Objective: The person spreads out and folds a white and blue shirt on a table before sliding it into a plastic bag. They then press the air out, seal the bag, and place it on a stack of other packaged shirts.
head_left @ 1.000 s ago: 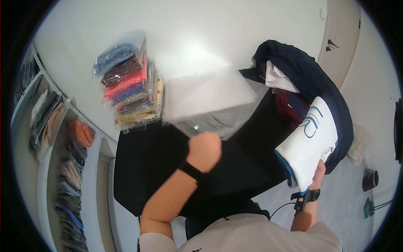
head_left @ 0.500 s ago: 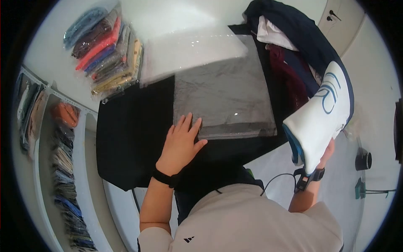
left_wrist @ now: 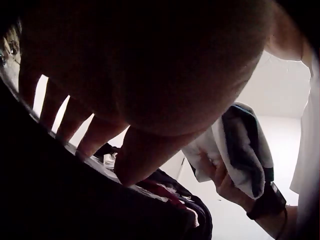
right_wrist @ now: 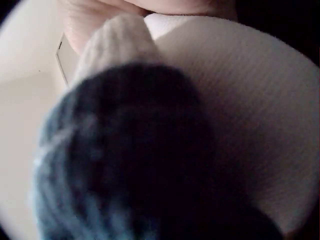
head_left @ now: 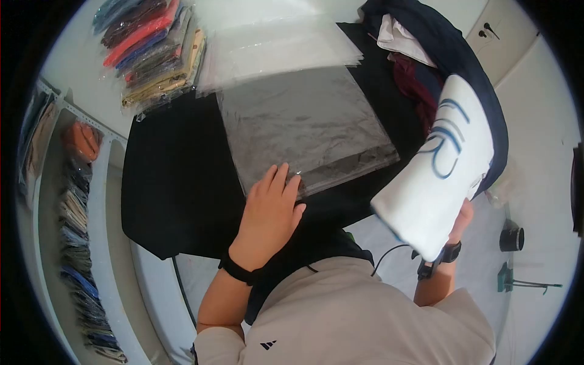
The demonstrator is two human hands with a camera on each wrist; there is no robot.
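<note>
My left hand [head_left: 267,210] rests with its fingers extended on the near edge of a flat clear plastic bag [head_left: 298,121], which is spread over the black table. On the right side, my right hand [head_left: 463,220] grips a folded white garment [head_left: 441,161] with blue lettering, held up in front of the dark clothes. The left wrist view shows the right hand's fingers [left_wrist: 222,180] curled at the garment's underside. Dark blue ribbed trim [right_wrist: 120,150] fills much of the right wrist view, beside the white fabric.
Further clear bags [head_left: 274,52] lie behind the spread one. At the back left stands a stack of bagged folded clothes [head_left: 149,52]. Loose dark clothes [head_left: 471,67] are heaped at the right of the table [head_left: 170,170]. Shelves with more bagged clothes [head_left: 82,255] line the left side.
The spread bag has come toward me off the pile of bags and now lies flat. My left hand has gone from closed to fingers extended. The right hand still holds the white garment.
</note>
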